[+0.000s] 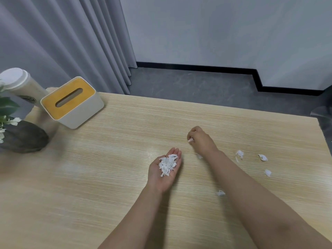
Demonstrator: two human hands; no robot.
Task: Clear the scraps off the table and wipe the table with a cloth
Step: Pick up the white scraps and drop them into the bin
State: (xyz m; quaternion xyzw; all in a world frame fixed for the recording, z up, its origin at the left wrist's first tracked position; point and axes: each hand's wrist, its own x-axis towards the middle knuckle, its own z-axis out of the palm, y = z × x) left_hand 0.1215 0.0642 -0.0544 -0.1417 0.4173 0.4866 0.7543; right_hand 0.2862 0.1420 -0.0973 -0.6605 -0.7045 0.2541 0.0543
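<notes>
My left hand lies palm up over the light wooden table, fingers straight, carrying a heap of white paper scraps. Just beyond it, my right hand has its fingers curled and pinches one small white scrap at the tabletop. Several loose white scraps lie to the right of my right forearm: one, another, a third, and one nearer me. No cloth is in view.
At the back left stand a white tissue box with a yellow lid, a white-lidded cup and a dark vase with white flowers. The table's far edge and right edge border grey floor. Curtains hang behind.
</notes>
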